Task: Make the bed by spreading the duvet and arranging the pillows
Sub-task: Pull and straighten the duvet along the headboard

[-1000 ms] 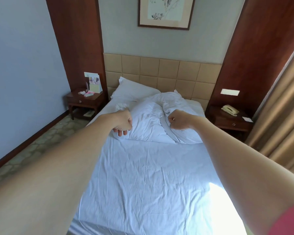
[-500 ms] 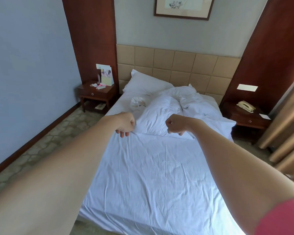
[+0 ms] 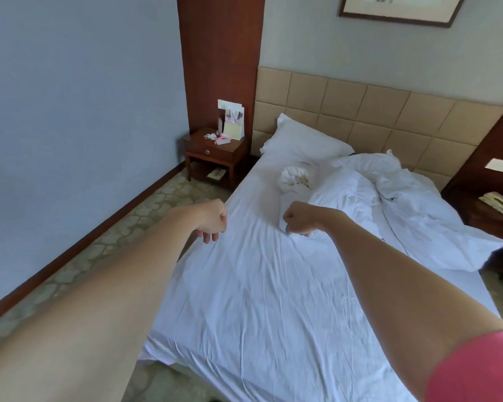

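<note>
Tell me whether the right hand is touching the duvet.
Touching. The head view shows the right hand with fingers curled round a white corner of the duvet, cloth showing at its knuckles and below the fist.

Both bare forearms reach forward, nearly straight at the elbow. The left hand (image 3: pixel 211 220) droops from the wrist, fingers loosely curled and holding nothing. The right hand (image 3: pixel 298 219) is curled into a fist, knuckles up.

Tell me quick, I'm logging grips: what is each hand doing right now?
Left hand: fingers loosely curled, holding nothing.
Right hand: fist curled; whether it grips the duvet cannot be told.
</note>
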Demonstrator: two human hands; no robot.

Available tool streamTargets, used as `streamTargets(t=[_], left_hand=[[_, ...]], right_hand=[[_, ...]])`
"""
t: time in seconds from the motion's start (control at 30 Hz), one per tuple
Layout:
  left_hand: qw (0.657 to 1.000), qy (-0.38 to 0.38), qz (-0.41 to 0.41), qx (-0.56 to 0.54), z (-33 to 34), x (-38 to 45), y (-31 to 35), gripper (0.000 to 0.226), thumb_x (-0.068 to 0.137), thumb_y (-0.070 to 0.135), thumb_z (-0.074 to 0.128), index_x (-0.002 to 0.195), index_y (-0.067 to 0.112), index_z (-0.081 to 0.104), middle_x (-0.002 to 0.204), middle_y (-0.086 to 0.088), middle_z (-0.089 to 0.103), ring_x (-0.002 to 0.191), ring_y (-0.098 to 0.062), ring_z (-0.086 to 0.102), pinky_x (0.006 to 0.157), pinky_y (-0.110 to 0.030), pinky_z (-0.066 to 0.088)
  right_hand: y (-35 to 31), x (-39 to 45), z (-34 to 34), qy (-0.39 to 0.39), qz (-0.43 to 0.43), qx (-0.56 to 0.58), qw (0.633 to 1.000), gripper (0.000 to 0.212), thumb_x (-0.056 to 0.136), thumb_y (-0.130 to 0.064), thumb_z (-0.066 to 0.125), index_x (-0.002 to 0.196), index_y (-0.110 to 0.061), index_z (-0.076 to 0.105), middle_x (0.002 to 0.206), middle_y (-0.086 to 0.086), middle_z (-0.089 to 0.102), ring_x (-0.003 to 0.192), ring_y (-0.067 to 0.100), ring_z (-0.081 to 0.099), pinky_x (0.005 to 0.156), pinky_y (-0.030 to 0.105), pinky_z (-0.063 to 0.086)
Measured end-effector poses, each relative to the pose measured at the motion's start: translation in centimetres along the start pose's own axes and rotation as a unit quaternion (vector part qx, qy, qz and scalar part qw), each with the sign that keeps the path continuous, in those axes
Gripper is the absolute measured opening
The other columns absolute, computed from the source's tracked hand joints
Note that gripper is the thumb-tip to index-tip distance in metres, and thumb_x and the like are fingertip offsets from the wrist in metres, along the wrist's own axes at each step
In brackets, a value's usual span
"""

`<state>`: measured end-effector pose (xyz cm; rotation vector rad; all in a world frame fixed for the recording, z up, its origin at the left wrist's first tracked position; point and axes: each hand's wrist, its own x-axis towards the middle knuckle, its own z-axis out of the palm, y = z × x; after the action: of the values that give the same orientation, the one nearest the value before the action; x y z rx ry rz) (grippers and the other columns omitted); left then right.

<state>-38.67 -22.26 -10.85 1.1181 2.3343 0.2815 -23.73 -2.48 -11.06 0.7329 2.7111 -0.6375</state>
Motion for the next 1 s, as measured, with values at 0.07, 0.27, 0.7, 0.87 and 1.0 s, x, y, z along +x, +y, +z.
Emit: streamTargets(t=[0.07,0.27,0.7,0.87,1.0], left_hand=[[1.0,0.006,0.0,0.002,-1.9,1.5,-2.8,0.014,0.096,0.011,0.05,0.091,0.013,0.062,0.081,-0.005,0.072,0.059,-0.016,0.066,0.055,-0.025,0.051],[0.999,-0.003,-0.031,0.014,-9.5,6.6,-12.1,0.019,0.096,0.008,0.044,0.091,0.011,0.063,0.083,-0.007,0.073,0.062,-0.017,0.067,0.058,-0.026,0.051],[1.0,0.004,0.01,-0.012,-24.0,23.1,-27.7,0.023,0.095,0.009,0.041,0.094,0.01,0.064,0.08,-0.006,0.074,0.059,-0.017,0.067,0.067,-0.032,0.055],[0.997,-0.048,0.063,0.025,-26.6,32.1,-34.2,0.022,0.094,0.011,0.043,0.092,0.008,0.065,0.077,-0.006,0.075,0.056,-0.016,0.067,0.063,-0.031,0.053],[0.986,-0.113,0.102,0.062,-29.8,37.8,-38.0,0.02,0.095,0.01,0.045,0.089,0.009,0.064,0.077,-0.007,0.075,0.053,-0.015,0.066,0.061,-0.03,0.051]], right_hand=[[-2.4,3.9,-0.6,0.007,-0.008,0.005,1.0,0.043,0.078,0.005,0.05,0.056,-0.02,0.022,0.056,0.0,0.024,0.049,0.019,0.03,0.048,0.026,0.028],[-9.3,16.4,-2.2,-0.02,-0.031,0.002,0.999,0.037,0.087,-0.004,0.059,0.059,-0.015,0.037,0.06,0.004,0.043,0.059,0.022,0.049,0.059,0.029,0.051],[-22.9,39.4,-6.4,0.009,-0.036,0.032,0.999,0.031,0.084,-0.003,0.054,0.062,-0.017,0.036,0.064,0.005,0.042,0.058,0.022,0.047,0.055,0.026,0.044],[-22.4,44.6,-4.2,0.011,0.091,0.044,0.995,0.019,0.088,-0.009,0.056,0.071,-0.015,0.048,0.065,0.005,0.057,0.061,0.02,0.059,0.066,0.028,0.052],[-23.7,46.0,-3.8,0.015,0.182,0.094,0.979,0.019,0.087,-0.015,0.058,0.074,-0.015,0.045,0.067,0.009,0.061,0.063,0.024,0.057,0.066,0.031,0.05]])
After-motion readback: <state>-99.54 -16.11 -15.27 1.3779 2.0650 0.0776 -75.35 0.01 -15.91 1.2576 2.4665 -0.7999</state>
